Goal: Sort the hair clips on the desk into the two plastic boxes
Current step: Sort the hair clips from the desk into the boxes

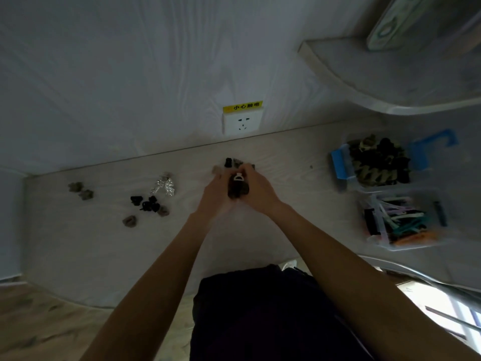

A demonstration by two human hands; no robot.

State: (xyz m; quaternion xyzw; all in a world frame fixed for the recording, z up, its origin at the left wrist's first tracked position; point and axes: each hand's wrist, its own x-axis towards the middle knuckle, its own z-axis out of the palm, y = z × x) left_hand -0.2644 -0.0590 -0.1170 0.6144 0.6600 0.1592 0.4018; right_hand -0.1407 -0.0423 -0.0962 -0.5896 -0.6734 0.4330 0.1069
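Cupping a bunch of dark claw clips [238, 190] between them, the left hand [217, 195] and right hand [259, 190] meet mid-desk, both curled round the bunch; a small white clip [238, 177] sits on top of it. A few more dark clips [230, 162] lie just past the fingertips at 12 o'clock, below the wall socket [242, 123]. Off at 9 o'clock on the pale desk [78, 243] it's scattered stuff: black clips [145, 202], a clear glittery one [164, 186], some brownish ones [81, 191] further out. Over at 3 o'clock are the two plastic boxes; the far box [338, 162] is piled with dark claw clips, the near box [377, 241], touching it, holds flat pastel and orange snap clips. Pretty blurry, so can't tell exact counts.
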